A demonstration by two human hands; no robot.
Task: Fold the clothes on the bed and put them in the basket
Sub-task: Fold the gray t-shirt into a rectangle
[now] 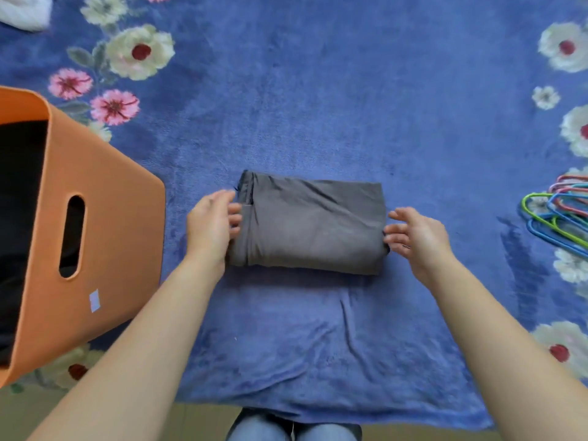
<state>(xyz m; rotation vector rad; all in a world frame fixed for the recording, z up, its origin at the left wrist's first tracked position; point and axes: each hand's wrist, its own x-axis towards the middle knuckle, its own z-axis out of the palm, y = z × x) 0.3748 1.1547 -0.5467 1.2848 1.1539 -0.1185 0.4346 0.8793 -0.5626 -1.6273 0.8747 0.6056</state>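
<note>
A grey garment [310, 226], folded into a compact rectangle, lies on the blue flowered bed cover [318, 106] in front of me. My left hand [211, 226] is at its left end, fingertips touching the cloth edge. My right hand [416, 238] is at its right end, fingers spread and relaxed, tips touching or just short of the fold. Neither hand holds the cloth. The orange basket [105, 224] stands at the left, with dark clothing [19, 202] inside it.
Several coloured plastic hangers [560, 214] lie at the right edge. A white cloth [25, 9] shows at the top left corner. The bed's near edge and my knees [292, 429] are at the bottom.
</note>
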